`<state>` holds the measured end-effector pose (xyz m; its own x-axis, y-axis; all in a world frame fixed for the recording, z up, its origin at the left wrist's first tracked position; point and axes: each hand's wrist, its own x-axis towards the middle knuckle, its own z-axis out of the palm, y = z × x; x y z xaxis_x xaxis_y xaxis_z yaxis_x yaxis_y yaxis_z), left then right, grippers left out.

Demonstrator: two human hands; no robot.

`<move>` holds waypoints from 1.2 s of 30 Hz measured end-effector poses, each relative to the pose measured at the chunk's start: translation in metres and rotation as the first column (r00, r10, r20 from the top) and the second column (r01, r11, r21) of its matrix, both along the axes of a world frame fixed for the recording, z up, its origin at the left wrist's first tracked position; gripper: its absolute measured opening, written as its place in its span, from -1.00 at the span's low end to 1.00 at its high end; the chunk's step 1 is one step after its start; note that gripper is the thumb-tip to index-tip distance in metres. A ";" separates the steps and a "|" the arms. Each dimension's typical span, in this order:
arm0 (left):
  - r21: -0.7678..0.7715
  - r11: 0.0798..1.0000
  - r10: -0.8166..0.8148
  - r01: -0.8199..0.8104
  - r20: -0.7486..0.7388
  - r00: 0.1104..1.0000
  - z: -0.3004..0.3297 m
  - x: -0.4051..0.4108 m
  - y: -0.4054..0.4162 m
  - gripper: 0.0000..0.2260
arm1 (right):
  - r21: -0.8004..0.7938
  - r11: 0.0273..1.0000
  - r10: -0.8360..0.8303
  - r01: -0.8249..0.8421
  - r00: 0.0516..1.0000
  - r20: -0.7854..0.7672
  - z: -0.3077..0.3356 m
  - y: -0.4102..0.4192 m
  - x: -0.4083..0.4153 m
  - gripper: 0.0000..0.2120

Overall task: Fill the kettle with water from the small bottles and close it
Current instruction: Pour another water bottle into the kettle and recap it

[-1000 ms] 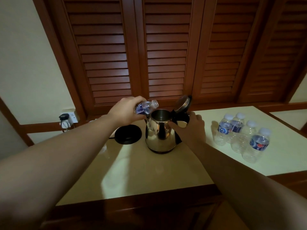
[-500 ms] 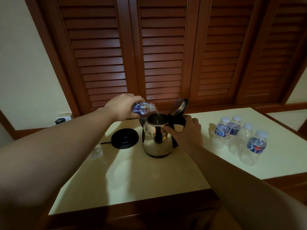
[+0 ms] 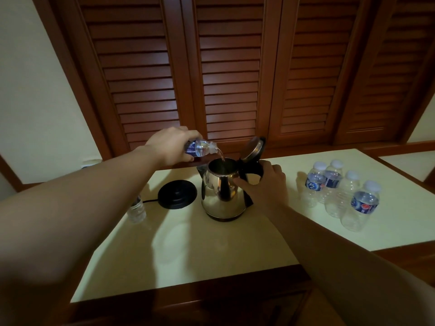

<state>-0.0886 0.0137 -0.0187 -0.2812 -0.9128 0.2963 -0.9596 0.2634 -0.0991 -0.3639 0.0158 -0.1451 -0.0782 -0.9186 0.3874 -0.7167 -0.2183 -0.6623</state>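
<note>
A shiny steel kettle stands on the cream tabletop, its lid hinged up and open. My left hand holds a small blue-labelled water bottle tipped on its side above the kettle's mouth, and a thin stream of water runs from its neck into the kettle. My right hand grips the kettle's black handle on the right side.
The black kettle base with its cord sits left of the kettle. One capless bottle stands at the left, partly behind my forearm. Several capped bottles are grouped at the right. Louvred wooden doors rise behind the table.
The bottle has tipped further and water now streams into the kettle. My view has shifted slightly, uncovering the bottle at the left. The right hand stays on the handle.
</note>
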 end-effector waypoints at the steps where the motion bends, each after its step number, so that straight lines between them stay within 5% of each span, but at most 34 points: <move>1: 0.000 1.000 0.004 -0.004 0.006 1.000 0.001 0.001 0.000 -0.49 | -0.002 1.000 -0.001 0.001 1.000 0.001 0.000 0.000 0.000 -0.21; 36: -0.059 0.998 0.001 0.011 0.205 0.979 0.017 -0.005 0.010 -0.45 | 0.021 1.000 -0.005 0.006 0.999 -0.034 0.001 0.004 0.001 -0.17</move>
<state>-0.0937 0.0240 -0.0021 -0.3463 -0.8935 0.2859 -0.9158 0.2560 -0.3093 -0.3625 0.0199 -0.1436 -0.0706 -0.9260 0.3709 -0.7401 -0.2006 -0.6419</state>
